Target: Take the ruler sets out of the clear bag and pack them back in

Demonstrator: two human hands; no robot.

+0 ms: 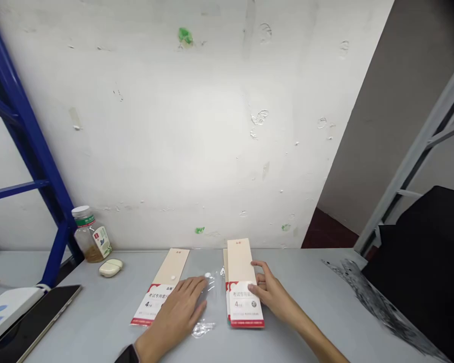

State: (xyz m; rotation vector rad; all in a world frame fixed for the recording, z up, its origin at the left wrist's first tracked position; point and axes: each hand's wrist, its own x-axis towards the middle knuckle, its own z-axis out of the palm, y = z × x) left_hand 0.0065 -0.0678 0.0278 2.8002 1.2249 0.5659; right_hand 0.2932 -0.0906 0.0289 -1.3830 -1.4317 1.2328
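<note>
My left hand [179, 307] lies flat with its fingers stretched out, partly over a clear plastic bag [211, 302] and the lower right part of a ruler-set packet [172, 267]. That packet is long and flat, cream above and white with a red band below. At its right edge, another ruler-set packet [240, 262] of the same look is pinched between thumb and fingers of my right hand [270, 292]. Behind it, a similar cream packet [225, 267] peeks out on the left, mostly hidden.
At the far left stand a clear jar [89, 237] with a white lid, a cream oval case [111, 267], a phone [38, 317] and a white box [7, 310]. A blue metal frame [34, 136] rises there. Black material [419, 267] covers the right side; a white wall [196, 126] closes the back.
</note>
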